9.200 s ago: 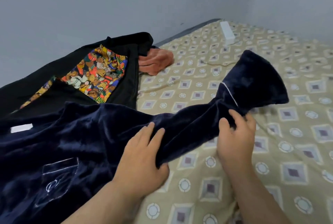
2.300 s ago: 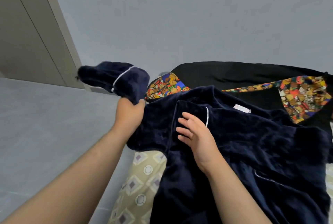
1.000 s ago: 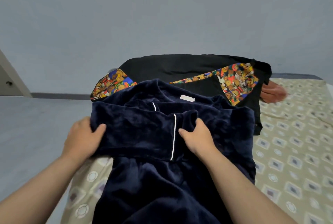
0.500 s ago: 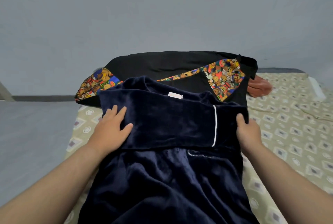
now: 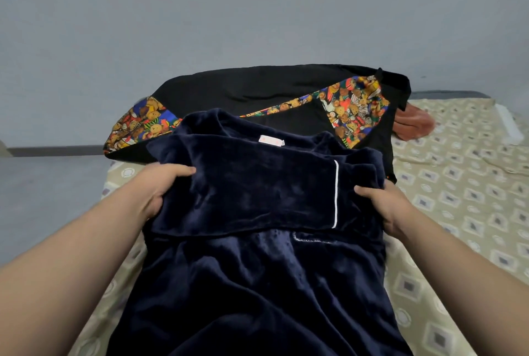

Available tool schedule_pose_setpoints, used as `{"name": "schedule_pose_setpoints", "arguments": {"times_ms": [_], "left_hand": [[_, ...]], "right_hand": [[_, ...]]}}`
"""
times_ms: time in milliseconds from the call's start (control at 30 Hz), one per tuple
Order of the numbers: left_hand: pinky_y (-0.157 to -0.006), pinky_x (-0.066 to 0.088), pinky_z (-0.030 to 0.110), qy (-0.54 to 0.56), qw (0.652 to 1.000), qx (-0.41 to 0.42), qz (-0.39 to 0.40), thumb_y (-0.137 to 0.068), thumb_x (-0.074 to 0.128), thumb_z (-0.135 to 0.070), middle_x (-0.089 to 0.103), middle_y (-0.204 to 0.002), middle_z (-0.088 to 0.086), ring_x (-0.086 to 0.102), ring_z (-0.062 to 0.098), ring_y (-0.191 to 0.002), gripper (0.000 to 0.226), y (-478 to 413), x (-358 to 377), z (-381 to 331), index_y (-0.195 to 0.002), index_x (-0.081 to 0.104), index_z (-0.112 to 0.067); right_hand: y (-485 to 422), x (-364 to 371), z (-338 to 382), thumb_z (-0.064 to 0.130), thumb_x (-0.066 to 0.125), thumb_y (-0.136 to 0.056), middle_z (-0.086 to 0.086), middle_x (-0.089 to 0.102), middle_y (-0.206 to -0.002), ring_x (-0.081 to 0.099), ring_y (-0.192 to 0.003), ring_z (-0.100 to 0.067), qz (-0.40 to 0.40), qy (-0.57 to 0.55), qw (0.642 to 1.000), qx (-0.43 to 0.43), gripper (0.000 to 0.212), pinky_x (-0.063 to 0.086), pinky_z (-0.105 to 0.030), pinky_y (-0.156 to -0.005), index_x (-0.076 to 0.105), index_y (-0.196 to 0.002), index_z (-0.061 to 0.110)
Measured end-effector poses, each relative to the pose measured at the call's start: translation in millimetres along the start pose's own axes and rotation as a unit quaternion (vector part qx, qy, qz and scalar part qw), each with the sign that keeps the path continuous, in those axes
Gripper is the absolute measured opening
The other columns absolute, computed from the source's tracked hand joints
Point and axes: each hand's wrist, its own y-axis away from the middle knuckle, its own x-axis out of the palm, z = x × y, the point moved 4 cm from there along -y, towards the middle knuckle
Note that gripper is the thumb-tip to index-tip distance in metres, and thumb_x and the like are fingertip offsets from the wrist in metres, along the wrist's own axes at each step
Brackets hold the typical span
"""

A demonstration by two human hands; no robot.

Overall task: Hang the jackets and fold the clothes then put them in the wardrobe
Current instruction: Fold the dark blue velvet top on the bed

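One navy garment (image 5: 257, 284), label (image 5: 270, 141) seemingly unreadable

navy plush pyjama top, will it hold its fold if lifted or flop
Probably floppy: the navy plush pyjama top sags in soft creases below the fold. Likely not slippery, since its pile looks thick where the left hand and right hand grip it.

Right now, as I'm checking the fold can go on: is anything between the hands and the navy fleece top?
Nothing visible. The left hand and right hand both grip the navy fleece top at its side edges. The wardrobe is out of view.
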Motion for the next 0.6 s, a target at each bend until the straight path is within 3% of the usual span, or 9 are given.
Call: {"name": "schedule_pose_setpoints", "arguments": {"times_ms": [67, 133, 233, 300, 367, 433, 500, 600], "left_hand": [[-0.053, 0.058, 0.039, 0.029, 0.991, 0.101, -0.081, -0.073, 0.074, 0.003, 0.075, -0.086, 0.013, 0.073, 0.028, -0.068, 0.034, -0.1, -5.3, -18.8, -0.104, 0.072, -0.010], [-0.050, 0.056, 0.029, 0.065, 0.972, 0.190, -0.123, -0.071, 0.074, 0.004, 0.075, -0.074, -0.002, 0.072, 0.015, -0.060, 0.028, 1.8, -9.7, -43.9, -0.088, 0.072, -0.018], [-0.063, 0.061, 0.034, 0.080, 0.951, 0.262, -0.146, -0.069, 0.076, -0.001, 0.074, -0.077, -0.004, 0.073, 0.016, -0.072, 0.024, -7.2, -10.9, -86.5, -0.081, 0.070, -0.021], [-0.070, 0.061, 0.032, 0.055, 0.935, 0.309, -0.167, -0.070, 0.075, -0.005, 0.073, -0.084, -0.005, 0.073, 0.015, -0.081, 0.023, -17.6, -8.8, -113.6, -0.085, 0.070, -0.022], [-0.072, 0.059, 0.026, 0.008, 0.926, 0.331, -0.181, -0.074, 0.077, -0.012, 0.072, -0.090, -0.008, 0.071, 0.014, -0.089, 0.028, -31.7, -8.0, -126.1, -0.101, 0.072, -0.019], [-0.083, 0.057, 0.030, -0.077, 0.931, 0.306, -0.182, -0.077, 0.081, -0.024, 0.071, -0.103, -0.004, 0.069, 0.018, -0.099, 0.044, -49.0, -12.7, -115.9, -0.118, 0.067, -0.017], [-0.096, 0.051, 0.037, -0.178, 0.930, 0.264, -0.187, -0.073, 0.083, -0.038, 0.066, -0.117, -0.002, 0.064, 0.023, -0.110, 0.062, -54.6, -21.0, -90.6, -0.126, 0.058, -0.019], [-0.099, 0.048, 0.039, -0.228, 0.921, 0.262, -0.177, -0.074, 0.081, -0.042, 0.063, -0.126, -0.003, 0.061, 0.021, -0.112, 0.069, -39.5, -37.1, -42.2, -0.131, 0.053, -0.018]], "right_hand": [[6.3, -5.0, 22.5, 0.008, 0.070, -0.087, -0.005, 0.070, -0.100, 0.065, -0.092, -0.025, -0.109, 0.100, 0.981, -0.129, 0.023, 0.049, -0.034, -0.077, 0.066, -0.107, 0.018], [13.3, -6.9, 51.9, 0.012, 0.065, -0.088, 0.002, 0.065, -0.092, 0.058, -0.086, -0.017, -0.182, 0.139, 0.944, -0.238, 0.018, 0.037, -0.027, -0.069, 0.064, -0.102, 0.022], [6.8, 6.9, 99.4, 0.008, 0.058, -0.086, 0.006, 0.062, -0.091, 0.055, -0.085, -0.010, -0.190, 0.108, 0.926, -0.309, 0.020, 0.037, -0.020, -0.071, 0.060, -0.101, 0.022], [-6.0, 20.5, 131.2, 0.006, 0.054, -0.086, 0.002, 0.061, -0.096, 0.051, -0.084, -0.005, -0.190, 0.101, 0.918, -0.334, 0.022, 0.033, -0.007, -0.069, 0.059, -0.103, 0.019], [-20.0, 33.6, 153.8, 0.008, 0.052, -0.087, 0.000, 0.060, -0.098, 0.051, -0.089, -0.009, -0.198, 0.105, 0.918, -0.328, 0.023, 0.031, -0.005, -0.072, 0.059, -0.106, 0.018], [-39.6, 42.7, 155.2, 0.015, 0.057, -0.089, -0.005, 0.063, -0.112, 0.056, -0.101, -0.016, -0.200, 0.120, 0.932, -0.278, 0.033, 0.036, -0.015, -0.082, 0.058, -0.122, 0.013], [-54.1, 48.1, 132.3, 0.030, 0.065, -0.090, -0.014, 0.057, -0.135, 0.055, -0.121, -0.028, -0.189, 0.146, 0.957, -0.166, 0.056, 0.041, -0.030, -0.097, 0.045, -0.137, 0.007], [-47.9, 41.9, 77.1, 0.047, 0.064, -0.087, -0.021, 0.048, -0.144, 0.049, -0.128, -0.039, -0.192, 0.173, 0.965, -0.035, 0.075, 0.039, -0.040, -0.102, 0.039, -0.144, 0.005]]}}
